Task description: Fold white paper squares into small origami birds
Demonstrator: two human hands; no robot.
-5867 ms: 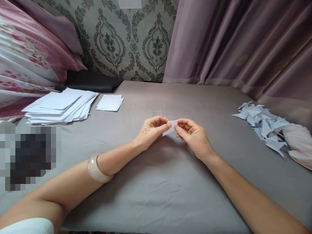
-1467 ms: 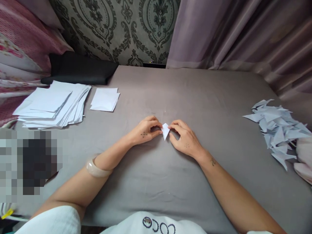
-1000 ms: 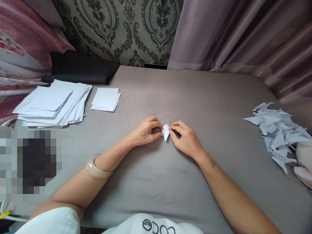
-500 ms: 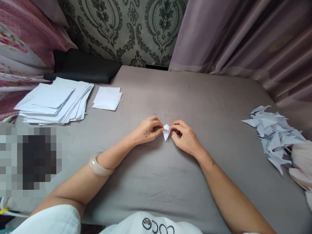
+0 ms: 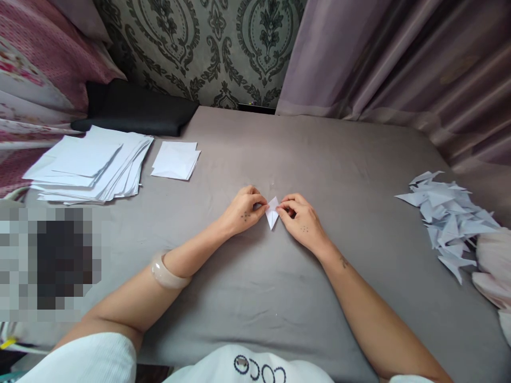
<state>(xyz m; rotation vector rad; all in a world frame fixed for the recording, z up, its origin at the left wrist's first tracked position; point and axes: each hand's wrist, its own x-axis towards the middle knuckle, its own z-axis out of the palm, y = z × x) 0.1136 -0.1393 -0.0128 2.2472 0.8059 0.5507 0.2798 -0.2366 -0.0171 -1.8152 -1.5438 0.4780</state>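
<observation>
A small white folded paper (image 5: 272, 214), shaped like a narrow diamond with a crease down its lower half, is held between my two hands just above or on the grey cloth. My left hand (image 5: 246, 209) pinches its left corner between thumb and forefinger. At the right corner, my right hand (image 5: 300, 217) has its thumb and forefinger closed on the paper. The lower point of the diamond faces me. Whether its underside touches the cloth I cannot tell.
Large stacked white sheets (image 5: 96, 165) lie at the left, beside a smaller pile of paper squares (image 5: 175, 160). Folded paper cranes (image 5: 451, 218) are heaped at the right. Black folded fabric (image 5: 136, 109) is behind the sheets. Grey cloth (image 5: 319, 154) covers the surface; curtains (image 5: 379, 58) hang behind.
The folded paper's upper point now reaches higher, making a longer diamond. My left hand has shifted slightly up and right; both hands still grip the paper's sides.
</observation>
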